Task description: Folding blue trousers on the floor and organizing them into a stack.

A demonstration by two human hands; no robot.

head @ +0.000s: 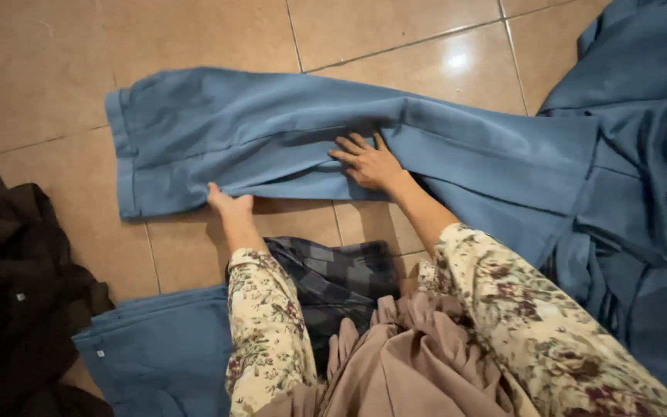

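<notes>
Blue garment [426,147], a large piece of soft woven cloth, lies spread on the tan tiled floor [40,69], filling the view from about ten o'clock across to three o'clock. One long, flat panel, probably a sleeve or trouser leg, stretches leftward and ends in a stitched hem [121,147] at nine to ten o'clock. The rest bunches in deep folds at the right edge. It looks light, limp and not slippery, likely to sag and crease wherever it is unsupported; the hem and the long folded edges seem the firmest places to take hold.

Of the two hands, the left hand [229,205], just left of centre, pinches the panel's lower edge, fingers curled under the cloth. The right hand [368,162], at centre, lies open and flat, pressing the fabric to the floor. Both arms wear cream floral sleeves [264,324].

A dark grey checked cloth [333,282] sits between the arms, with a pinkish-brown gathered skirt [411,363] at six o'clock. Another blue fabric piece [156,351] lies at seven o'clock, and a black garment heap [9,286] at eight o'clock.
</notes>
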